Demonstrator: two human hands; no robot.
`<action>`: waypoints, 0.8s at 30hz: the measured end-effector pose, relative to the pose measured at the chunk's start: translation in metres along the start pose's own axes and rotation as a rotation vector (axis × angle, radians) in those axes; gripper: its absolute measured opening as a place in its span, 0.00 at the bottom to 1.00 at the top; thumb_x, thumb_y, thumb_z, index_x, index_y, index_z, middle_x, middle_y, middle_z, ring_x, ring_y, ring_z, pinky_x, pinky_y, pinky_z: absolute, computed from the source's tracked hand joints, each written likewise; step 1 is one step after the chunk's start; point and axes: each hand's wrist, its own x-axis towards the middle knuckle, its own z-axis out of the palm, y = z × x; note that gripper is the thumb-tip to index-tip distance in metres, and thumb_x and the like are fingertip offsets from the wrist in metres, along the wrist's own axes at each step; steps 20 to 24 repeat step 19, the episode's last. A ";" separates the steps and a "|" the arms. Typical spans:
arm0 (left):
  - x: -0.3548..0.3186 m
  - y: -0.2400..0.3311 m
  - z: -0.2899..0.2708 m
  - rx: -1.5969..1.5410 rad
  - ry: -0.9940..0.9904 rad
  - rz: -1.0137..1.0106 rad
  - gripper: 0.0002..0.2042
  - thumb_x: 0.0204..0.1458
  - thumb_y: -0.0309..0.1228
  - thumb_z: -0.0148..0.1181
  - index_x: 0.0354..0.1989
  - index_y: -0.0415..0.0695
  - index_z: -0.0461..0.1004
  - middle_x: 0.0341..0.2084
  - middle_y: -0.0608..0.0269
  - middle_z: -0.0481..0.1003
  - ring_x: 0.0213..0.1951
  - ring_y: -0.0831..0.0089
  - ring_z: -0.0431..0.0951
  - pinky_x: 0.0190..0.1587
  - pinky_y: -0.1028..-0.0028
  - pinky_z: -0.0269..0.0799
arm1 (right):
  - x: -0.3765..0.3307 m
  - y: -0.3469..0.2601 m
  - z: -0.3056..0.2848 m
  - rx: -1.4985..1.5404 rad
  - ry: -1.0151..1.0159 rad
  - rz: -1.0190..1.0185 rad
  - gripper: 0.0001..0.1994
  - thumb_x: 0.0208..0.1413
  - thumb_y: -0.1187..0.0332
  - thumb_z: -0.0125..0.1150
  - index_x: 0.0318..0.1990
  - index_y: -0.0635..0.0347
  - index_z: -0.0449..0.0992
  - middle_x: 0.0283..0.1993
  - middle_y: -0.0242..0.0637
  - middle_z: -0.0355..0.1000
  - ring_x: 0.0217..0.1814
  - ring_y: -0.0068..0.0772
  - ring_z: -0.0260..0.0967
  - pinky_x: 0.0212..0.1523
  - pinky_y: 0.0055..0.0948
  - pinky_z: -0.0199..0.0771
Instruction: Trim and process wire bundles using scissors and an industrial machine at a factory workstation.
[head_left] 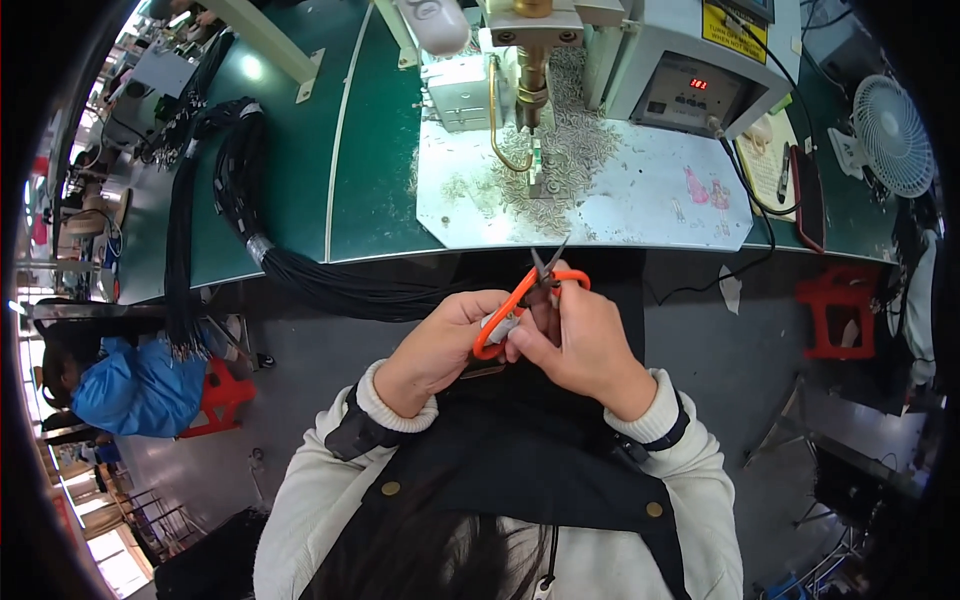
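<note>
In front of my body, just short of the table's edge, I hold a pair of scissors (519, 297) with orange loop handles. Their dark blades stand slightly apart and point away from me. My left hand (445, 340) is closed at the left handle loop, where a small whitish-grey piece (499, 327) shows; I cannot tell whether it is wrapped on the handle or separate. Around the right loop, my right hand (592, 345) has its fingers curled, thumb pressed inward. The fingertips of both hands partly hide each other.
Beyond the scissors, a press machine (533, 85) stands on a white board (460, 225) strewn with small metal bits. A control box (690, 90) and a fan (890, 135) are at right. Black cable bundles (310, 280) hang over the left table edge. Red stools (845, 315) flank me.
</note>
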 end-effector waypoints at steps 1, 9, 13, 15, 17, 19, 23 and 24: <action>-0.001 -0.001 0.001 0.001 0.005 0.011 0.08 0.51 0.32 0.51 0.30 0.39 0.71 0.24 0.67 0.70 0.24 0.83 0.70 0.27 0.85 0.66 | -0.002 0.001 0.002 -0.030 0.001 -0.028 0.19 0.39 0.60 0.61 0.35 0.63 0.63 0.19 0.34 0.64 0.18 0.31 0.64 0.22 0.25 0.64; 0.014 -0.015 0.007 -0.118 0.033 0.054 0.06 0.50 0.29 0.52 0.31 0.38 0.71 0.25 0.68 0.70 0.29 0.82 0.70 0.32 0.85 0.66 | -0.012 0.007 0.011 0.480 -0.036 0.215 0.18 0.49 0.60 0.55 0.38 0.67 0.64 0.26 0.39 0.67 0.25 0.28 0.68 0.27 0.25 0.67; 0.017 -0.016 0.015 -0.013 0.145 0.159 0.06 0.48 0.30 0.54 0.30 0.40 0.70 0.30 0.67 0.70 0.32 0.80 0.69 0.35 0.82 0.66 | -0.011 0.013 0.017 0.959 0.053 0.202 0.14 0.55 0.70 0.47 0.47 0.67 0.61 0.33 0.34 0.67 0.31 0.23 0.66 0.33 0.23 0.70; 0.018 -0.013 0.022 0.029 0.148 0.228 0.06 0.49 0.30 0.54 0.32 0.41 0.70 0.34 0.66 0.68 0.35 0.79 0.69 0.37 0.82 0.65 | -0.013 0.016 0.015 0.863 0.075 0.183 0.15 0.55 0.70 0.47 0.48 0.66 0.60 0.35 0.34 0.67 0.33 0.23 0.66 0.35 0.23 0.70; 0.023 -0.009 0.023 0.046 0.129 0.268 0.06 0.49 0.30 0.54 0.32 0.41 0.71 0.36 0.65 0.68 0.36 0.79 0.69 0.38 0.81 0.65 | -0.015 0.017 0.009 0.707 0.068 0.150 0.18 0.55 0.69 0.48 0.51 0.65 0.58 0.38 0.33 0.66 0.37 0.23 0.66 0.37 0.22 0.70; 0.032 -0.010 0.015 0.474 0.103 0.372 0.11 0.50 0.31 0.53 0.41 0.44 0.71 0.44 0.62 0.63 0.42 0.76 0.66 0.42 0.79 0.64 | -0.017 0.013 -0.009 0.676 0.046 0.202 0.18 0.55 0.69 0.48 0.53 0.63 0.56 0.45 0.37 0.63 0.46 0.22 0.62 0.40 0.21 0.69; 0.032 -0.010 0.015 0.474 0.103 0.372 0.11 0.50 0.31 0.53 0.41 0.44 0.71 0.44 0.62 0.63 0.42 0.76 0.66 0.42 0.79 0.64 | -0.017 0.013 -0.009 0.676 0.046 0.202 0.18 0.55 0.69 0.48 0.53 0.63 0.56 0.45 0.37 0.63 0.46 0.22 0.62 0.40 0.21 0.69; 0.032 -0.010 0.015 0.474 0.103 0.372 0.11 0.50 0.31 0.53 0.41 0.44 0.71 0.44 0.62 0.63 0.42 0.76 0.66 0.42 0.79 0.64 | -0.017 0.013 -0.009 0.676 0.046 0.202 0.18 0.55 0.69 0.48 0.53 0.63 0.56 0.45 0.37 0.63 0.46 0.22 0.62 0.40 0.21 0.69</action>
